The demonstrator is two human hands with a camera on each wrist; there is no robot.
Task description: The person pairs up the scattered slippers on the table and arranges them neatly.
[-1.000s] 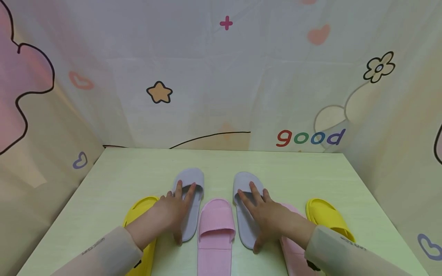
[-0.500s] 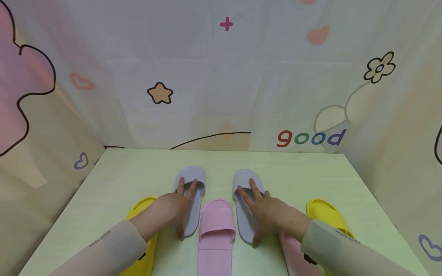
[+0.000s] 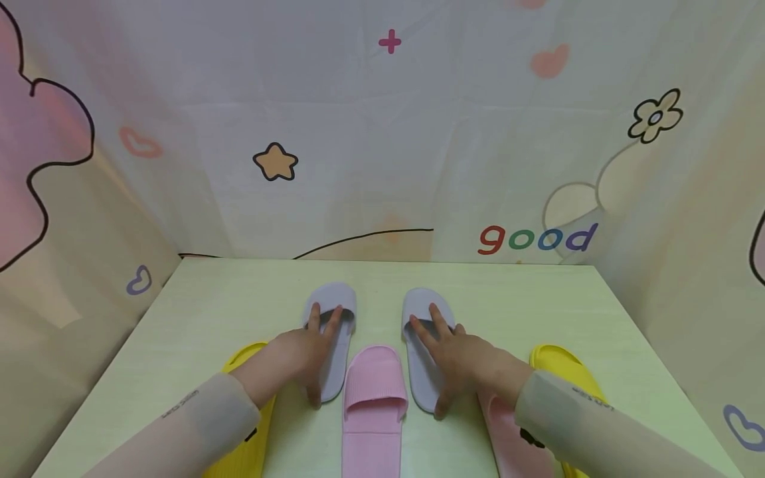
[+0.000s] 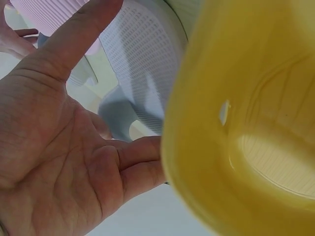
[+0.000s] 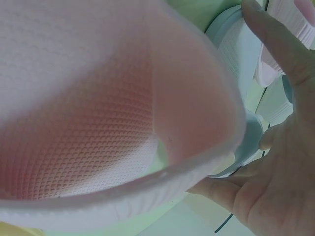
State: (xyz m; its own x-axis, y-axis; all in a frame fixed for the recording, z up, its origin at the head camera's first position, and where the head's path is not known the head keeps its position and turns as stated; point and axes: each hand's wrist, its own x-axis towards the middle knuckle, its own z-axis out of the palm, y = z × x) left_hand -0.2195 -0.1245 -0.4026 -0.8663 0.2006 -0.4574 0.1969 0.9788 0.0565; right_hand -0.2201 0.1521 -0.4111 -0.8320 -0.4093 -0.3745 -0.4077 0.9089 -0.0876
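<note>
Two lilac-grey slide slippers lie toe-away on the table, the left slipper [image 3: 331,297] and the right slipper [image 3: 422,303]. Over the left one my left hand [image 3: 303,353] is spread, with fingertips at its strap and the thumb by its heel. In the left wrist view the thumb reaches along the grey sole [image 4: 147,54], palm in sight. My right hand [image 3: 465,362] lies likewise over the right slipper, fingertips at the strap, thumb at the heel edge. The right wrist view shows that thumb on the grey slipper's heel [image 5: 238,51]. Some fingers are hidden.
Between the grey slippers stands a pink slipper [image 3: 375,382]; another pink slipper [image 3: 508,438] lies partly under my right forearm. Yellow slippers sit outermost, the left yellow slipper [image 3: 242,458] and the right yellow slipper [image 3: 557,362]. A printed curtain [image 3: 358,133] closes off the table's back.
Both grey slippers have slid a little away from me, toward the back of the table, together with my hands. The pink and yellow slippers have stayed in place.
</note>
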